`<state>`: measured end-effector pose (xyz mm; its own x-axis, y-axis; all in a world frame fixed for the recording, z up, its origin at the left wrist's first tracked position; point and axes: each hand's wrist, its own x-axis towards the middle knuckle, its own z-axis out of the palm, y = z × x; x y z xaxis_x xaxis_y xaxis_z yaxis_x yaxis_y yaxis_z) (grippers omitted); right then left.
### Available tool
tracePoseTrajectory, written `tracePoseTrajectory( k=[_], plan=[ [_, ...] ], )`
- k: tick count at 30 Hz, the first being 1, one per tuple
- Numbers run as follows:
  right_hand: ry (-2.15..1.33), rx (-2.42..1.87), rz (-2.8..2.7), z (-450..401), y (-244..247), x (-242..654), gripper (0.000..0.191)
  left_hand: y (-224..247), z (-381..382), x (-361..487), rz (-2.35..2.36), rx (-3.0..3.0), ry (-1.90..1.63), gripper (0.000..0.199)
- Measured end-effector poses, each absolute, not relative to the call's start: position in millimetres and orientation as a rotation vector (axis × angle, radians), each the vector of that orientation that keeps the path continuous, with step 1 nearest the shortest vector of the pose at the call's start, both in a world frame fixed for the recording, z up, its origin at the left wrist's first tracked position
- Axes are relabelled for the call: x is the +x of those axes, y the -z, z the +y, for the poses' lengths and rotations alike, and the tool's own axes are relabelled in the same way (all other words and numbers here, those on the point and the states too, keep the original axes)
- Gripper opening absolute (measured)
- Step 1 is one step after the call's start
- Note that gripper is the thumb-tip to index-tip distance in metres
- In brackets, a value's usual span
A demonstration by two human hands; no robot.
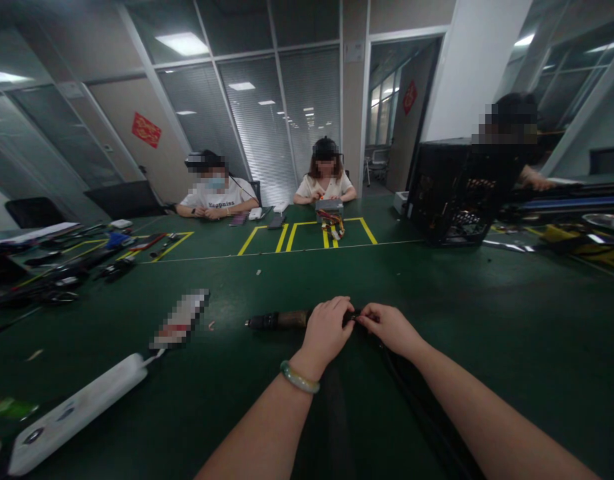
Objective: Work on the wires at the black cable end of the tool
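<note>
Pinching a black cable (411,393) between the left hand (327,330) and right hand (389,328) on the green worktop (211,280)

Left to right: a white power strip (77,413) lies well apart; a brown-and-black cylindrical handle (279,319) touches the left hand, with its jade-green bangle (299,377); fingertips of both hands meet; a black computer case (451,193) stands far beyond.
</note>
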<state>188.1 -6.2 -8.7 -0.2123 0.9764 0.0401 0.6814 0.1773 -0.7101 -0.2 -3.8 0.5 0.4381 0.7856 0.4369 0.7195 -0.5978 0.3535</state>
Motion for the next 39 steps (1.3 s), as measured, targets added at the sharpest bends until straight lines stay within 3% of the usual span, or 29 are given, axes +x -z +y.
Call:
tracePoseTrajectory(
  k=[6, 12, 20, 25, 31, 39],
  plan=[
    [-0.797, -1.530, -1.968, -5.6, 10.2, 189.3, 0.024, 1.6, -2.1, -1.3, 1.326, 2.577, -0.873, 0.007],
    [-0.802, -1.536, -1.957, -7.5, 7.1, 188.7, 0.024, 0.7, -2.7, -0.4, 1.349, 2.557, -0.878, 0.016],
    [-0.774, -1.534, -1.968, -6.1, 9.4, 188.4, 0.024, 2.1, -1.0, -1.3, 1.324, 2.580, -0.867, 0.010],
    [-0.768, -1.544, -1.966, -6.5, 8.9, 188.5, 0.025, 1.2, -2.0, -0.6, 1.340, 2.565, -0.879, 0.021],
    [-0.792, -1.552, -1.957, -8.0, 7.0, 188.3, 0.024, 0.5, -2.5, -1.2, 1.316, 2.591, -0.861, 0.009],
    [-0.712, -1.593, -1.950, -8.3, 5.3, 182.5, 0.024, 0.8, -1.8, -1.7, 1.299, 2.592, -0.861, 0.009]
  ],
)
